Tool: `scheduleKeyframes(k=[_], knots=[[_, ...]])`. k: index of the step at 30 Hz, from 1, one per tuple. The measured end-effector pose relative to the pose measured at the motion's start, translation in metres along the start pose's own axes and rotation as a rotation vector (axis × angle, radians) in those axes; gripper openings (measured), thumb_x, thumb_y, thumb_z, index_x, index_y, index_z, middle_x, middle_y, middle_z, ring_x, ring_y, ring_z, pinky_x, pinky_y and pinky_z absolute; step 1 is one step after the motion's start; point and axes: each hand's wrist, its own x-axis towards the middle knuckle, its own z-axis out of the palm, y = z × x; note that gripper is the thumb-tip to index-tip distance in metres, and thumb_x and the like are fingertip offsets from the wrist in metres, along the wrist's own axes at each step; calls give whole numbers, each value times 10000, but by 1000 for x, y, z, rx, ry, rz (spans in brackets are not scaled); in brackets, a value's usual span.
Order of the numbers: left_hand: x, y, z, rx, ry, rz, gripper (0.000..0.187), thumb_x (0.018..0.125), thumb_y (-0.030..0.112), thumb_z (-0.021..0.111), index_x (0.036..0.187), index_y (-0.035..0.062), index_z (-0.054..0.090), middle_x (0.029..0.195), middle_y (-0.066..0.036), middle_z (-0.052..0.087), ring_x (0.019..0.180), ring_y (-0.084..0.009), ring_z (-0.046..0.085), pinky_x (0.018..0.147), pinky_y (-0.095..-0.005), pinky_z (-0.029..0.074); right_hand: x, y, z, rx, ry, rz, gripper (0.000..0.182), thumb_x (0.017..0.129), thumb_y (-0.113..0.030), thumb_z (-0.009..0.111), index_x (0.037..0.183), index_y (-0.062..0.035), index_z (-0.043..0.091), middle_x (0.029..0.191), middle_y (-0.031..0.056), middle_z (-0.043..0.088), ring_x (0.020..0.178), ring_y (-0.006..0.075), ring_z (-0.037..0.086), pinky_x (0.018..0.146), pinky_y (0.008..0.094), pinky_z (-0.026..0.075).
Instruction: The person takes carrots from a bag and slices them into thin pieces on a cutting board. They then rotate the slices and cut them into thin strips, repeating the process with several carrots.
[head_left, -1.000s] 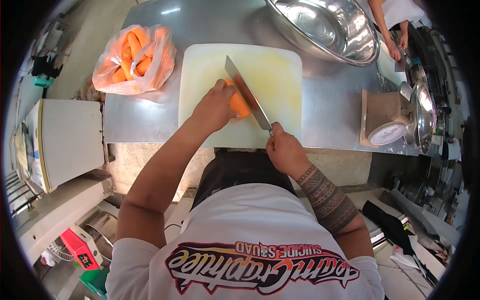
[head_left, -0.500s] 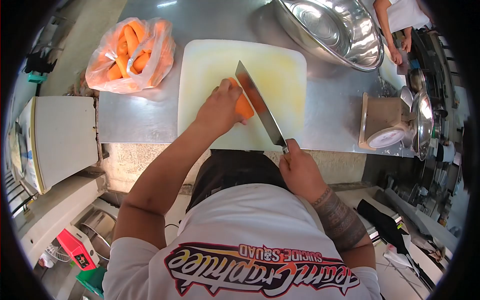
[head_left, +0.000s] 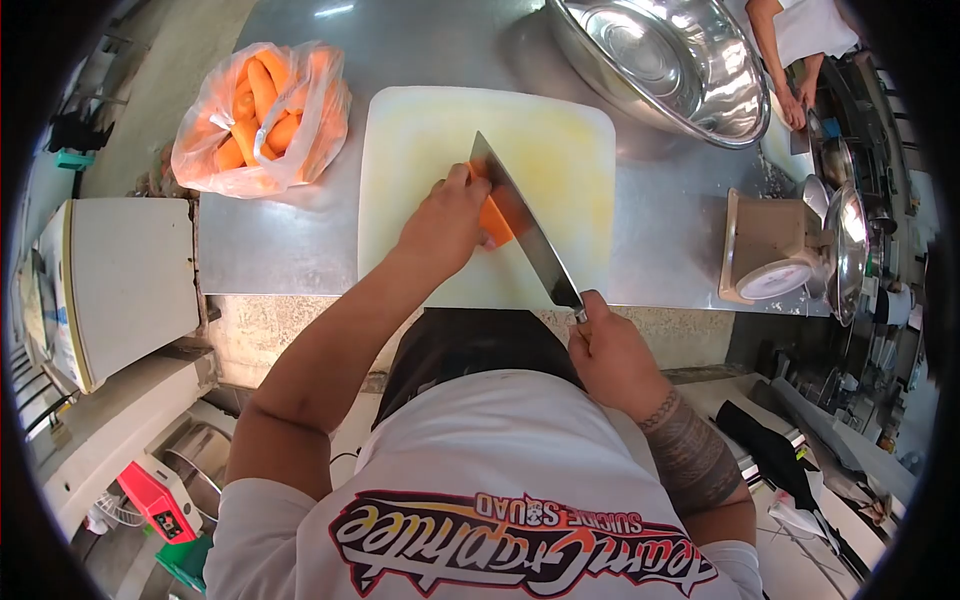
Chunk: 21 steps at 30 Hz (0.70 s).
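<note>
Over the table's (head_left: 255, 262) left edge, a plastic bag (head_left: 314, 140) of carrots (head_left: 263, 92) is set. Toward the middle, a white cutting board (head_left: 545, 140) is laid at the near edge. On it, a single carrot (head_left: 495, 222) is gripped by the left hand (head_left: 445, 220), fingers curled. Just right of it, a knife (head_left: 530, 228) is held slanted, its handle clasped in the right hand (head_left: 615, 350) by the near edge; blade contact cannot be told. Farther right, a metal basin (head_left: 665, 65) is placed toward the far edge, and a scale (head_left: 770, 240) is stood at the near right corner.
</note>
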Motion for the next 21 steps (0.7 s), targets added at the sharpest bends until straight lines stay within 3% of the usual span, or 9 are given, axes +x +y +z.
scheduleKeyframes(k=[7,11,16,21], knots=[[-3,-4,4,-38,-9,-15,681,737,122,907,1359,46,639,1314,-171,574,1201,-399,645,1008,-491,565,93,-1,49,-97,138,-137,217,989,-104,563,1153,17,488,820,269,691,827,478,702,748,571,557],[-2,-4,3,-75,2,-17,688,730,122,910,1356,39,637,1310,-177,579,1185,-398,649,997,-490,561,81,-6,35,-75,134,-99,219,982,-111,576,1134,19,486,834,274,691,825,477,703,745,578,554],[-3,-2,3,-71,22,-10,684,724,131,915,1343,41,638,1310,-175,573,1183,-391,643,1004,-482,556,3,-8,-2,-17,14,-37,233,981,-121,584,1139,21,488,838,280,689,823,477,704,747,583,556],[-5,-7,8,-97,50,5,680,717,133,922,1326,30,638,1312,-176,569,1203,-396,633,1007,-483,550,71,-2,40,-89,97,-88,216,974,-111,587,1126,11,492,831,263,695,814,466,708,740,574,567]])
